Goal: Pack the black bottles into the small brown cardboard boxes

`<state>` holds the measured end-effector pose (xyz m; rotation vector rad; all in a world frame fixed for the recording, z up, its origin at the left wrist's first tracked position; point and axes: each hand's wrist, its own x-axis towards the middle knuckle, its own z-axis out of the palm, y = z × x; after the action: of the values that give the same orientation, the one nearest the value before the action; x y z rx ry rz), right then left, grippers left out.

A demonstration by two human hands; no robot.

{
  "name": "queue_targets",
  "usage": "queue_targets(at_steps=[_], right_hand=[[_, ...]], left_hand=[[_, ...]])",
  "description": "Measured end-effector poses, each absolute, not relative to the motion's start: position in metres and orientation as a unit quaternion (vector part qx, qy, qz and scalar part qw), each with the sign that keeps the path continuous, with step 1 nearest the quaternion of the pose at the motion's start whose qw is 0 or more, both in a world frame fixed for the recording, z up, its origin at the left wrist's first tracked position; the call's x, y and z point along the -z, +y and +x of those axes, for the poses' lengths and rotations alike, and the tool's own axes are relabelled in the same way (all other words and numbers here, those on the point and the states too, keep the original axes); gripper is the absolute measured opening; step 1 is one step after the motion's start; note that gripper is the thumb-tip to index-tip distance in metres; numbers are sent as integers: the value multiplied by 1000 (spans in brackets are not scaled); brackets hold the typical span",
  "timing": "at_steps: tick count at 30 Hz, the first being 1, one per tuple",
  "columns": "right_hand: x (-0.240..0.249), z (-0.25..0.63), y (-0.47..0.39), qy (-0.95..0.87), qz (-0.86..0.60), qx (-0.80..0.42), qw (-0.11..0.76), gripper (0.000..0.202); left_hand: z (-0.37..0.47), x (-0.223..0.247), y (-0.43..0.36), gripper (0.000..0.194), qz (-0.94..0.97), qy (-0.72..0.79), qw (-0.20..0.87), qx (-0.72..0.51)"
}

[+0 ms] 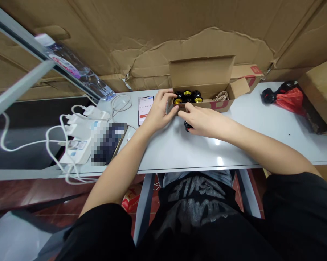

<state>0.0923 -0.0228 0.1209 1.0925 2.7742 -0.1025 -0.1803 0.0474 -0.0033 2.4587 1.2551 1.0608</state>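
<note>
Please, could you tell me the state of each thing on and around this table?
Box: open, black-and-yellow parts inside
Phone: screen lit, digits showing
Power strip: plugs inserted
Bottle: capped, tilted
Dark device: pixelated, cannot tell
Left hand: at box's left end, grip unclear
Right hand: closed on black part

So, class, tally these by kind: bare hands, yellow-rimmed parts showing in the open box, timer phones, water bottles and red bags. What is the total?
Bare hands: 2 (left hand, right hand)
Yellow-rimmed parts showing in the open box: 3
Timer phone: 1
Water bottle: 1
Red bag: 1
Total: 8
</note>
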Motion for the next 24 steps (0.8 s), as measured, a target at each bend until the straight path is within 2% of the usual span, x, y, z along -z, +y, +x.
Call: queue_targets(at_steps=[6,9,12,16,18,24], right_hand=[[-118,93,-11,953,275,93,88,31],[-132,106,1,961,236,145,-7,23],[-151,129,17,942,247,161,-162,23],[-163,160,45,908,303,140,-252,20],[-161,171,61,893,326,139,-278,24],[-143,190,92,859,393,209,-254,38]], left_hand=[[-181,4,47,53,833,412,80,-361],[-181,6,48,54,831,412,79,-365],[-180,7,48,52,830,408,84,-371],[-179,5,47,46,831,415,87,-361],[-178,4,46,44,830,415,87,-363],[-178,4,47,45,828,424,96,-355]])
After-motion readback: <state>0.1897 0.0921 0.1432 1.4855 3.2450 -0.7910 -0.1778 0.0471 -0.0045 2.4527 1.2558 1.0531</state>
